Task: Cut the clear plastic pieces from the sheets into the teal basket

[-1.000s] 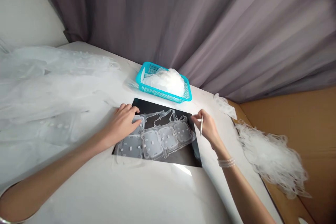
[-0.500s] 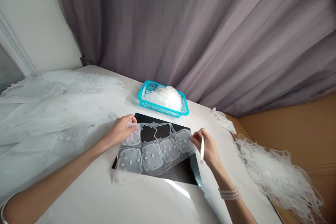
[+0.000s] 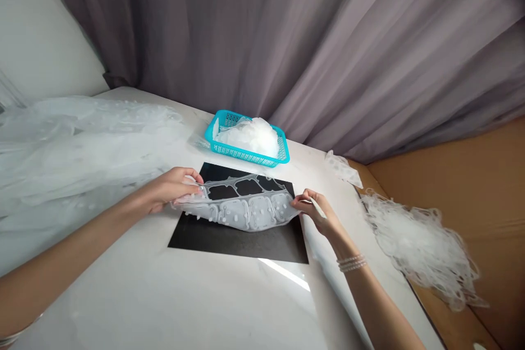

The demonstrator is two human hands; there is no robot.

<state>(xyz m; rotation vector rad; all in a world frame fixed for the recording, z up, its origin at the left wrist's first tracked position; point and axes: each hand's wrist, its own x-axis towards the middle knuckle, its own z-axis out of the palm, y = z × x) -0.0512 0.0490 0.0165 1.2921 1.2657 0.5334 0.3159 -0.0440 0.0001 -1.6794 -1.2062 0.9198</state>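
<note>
Two hands (image 3: 180, 188) (image 3: 314, 208) gripping translucent sheet (image 3: 250, 213), black mat (image 3: 238, 244) beneath, blue basket (image 3: 246, 155) beyond

Sheet (image 3: 233, 214): translucent grey-white, white dots
Mat (image 3: 246, 243): black
Tool (image 3: 317, 206): off-white
Basket (image 3: 246, 156): turquoise, lattice-patterned
Desk (image 3: 184, 295): white, faint grey marbling
Bracelet (image 3: 351, 264): pearly white strands
Stringy heap (image 3: 422, 246): cloudy white
Curtain (image 3: 229, 38): muted grey-purple
Cardboard (image 3: 451, 186): tan-brown

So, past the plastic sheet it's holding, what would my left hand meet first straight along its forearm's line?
Probably the blue basket, though depth is unclear: your left hand might pass above it.
</note>
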